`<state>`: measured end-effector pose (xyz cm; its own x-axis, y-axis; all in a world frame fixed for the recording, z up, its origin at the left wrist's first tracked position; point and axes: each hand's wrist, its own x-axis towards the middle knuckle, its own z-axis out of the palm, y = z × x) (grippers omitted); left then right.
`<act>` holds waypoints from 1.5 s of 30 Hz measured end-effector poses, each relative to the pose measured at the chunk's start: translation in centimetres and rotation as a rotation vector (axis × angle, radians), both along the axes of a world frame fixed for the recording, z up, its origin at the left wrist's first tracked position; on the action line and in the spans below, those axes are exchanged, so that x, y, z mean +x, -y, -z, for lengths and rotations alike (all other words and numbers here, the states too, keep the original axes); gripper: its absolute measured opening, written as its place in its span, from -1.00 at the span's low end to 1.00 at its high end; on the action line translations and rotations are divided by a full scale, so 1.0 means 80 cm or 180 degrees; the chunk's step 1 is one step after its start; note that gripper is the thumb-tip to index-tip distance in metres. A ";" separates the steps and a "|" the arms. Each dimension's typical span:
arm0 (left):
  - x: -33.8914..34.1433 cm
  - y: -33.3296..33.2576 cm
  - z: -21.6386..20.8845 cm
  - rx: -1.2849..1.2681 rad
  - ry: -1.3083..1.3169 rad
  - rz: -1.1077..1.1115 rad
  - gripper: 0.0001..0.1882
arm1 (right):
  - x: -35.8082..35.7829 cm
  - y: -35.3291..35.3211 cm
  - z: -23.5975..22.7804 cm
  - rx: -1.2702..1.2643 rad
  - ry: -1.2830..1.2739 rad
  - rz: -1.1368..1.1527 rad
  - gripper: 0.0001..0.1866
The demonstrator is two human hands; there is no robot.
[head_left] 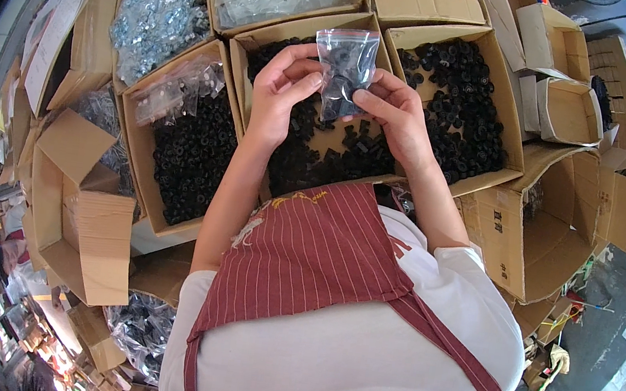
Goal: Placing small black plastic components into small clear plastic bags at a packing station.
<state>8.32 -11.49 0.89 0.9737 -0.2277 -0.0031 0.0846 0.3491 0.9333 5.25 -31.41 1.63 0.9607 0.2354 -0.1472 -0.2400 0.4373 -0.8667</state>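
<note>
1. A clear zip-lock bag [346,61] is held above the middle carton [287,31], near its far edge; the hands' room is bounded by carton walls toward 3 and 8 o'clock.
2. Small black parts [302,158] are contained in the middle carton, the right carton [505,102] at 3 and the left carton [144,145] at 8.
3. The bag's seal is pointed to 12, its long axis aligned 12-to-6.
4. Its 9 o'clock edge is pinched by the left hand [283,93], its 3 o'clock side by the right hand [398,120]; both grips are closed.
</note>
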 end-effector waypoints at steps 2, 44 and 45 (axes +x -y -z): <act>0.001 0.000 0.000 0.0034 0.0015 0.0042 -0.60 | 0.000 -0.001 0.000 0.0001 0.0010 0.0033 -0.81; -0.010 0.015 0.003 -0.0142 -0.0326 -0.0089 -0.72 | -0.010 0.001 -0.009 -0.0372 0.0169 -0.0100 -0.76; -0.010 0.014 0.004 -0.0139 -0.0328 -0.0086 -0.72 | -0.011 0.000 -0.009 -0.0403 0.0197 -0.0056 -0.76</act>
<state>7.51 -12.64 0.58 0.9746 -0.2034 -0.0940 0.1692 0.3927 0.9040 4.38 -31.44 2.35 0.9647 0.2356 -0.1176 -0.1912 0.3197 -0.9280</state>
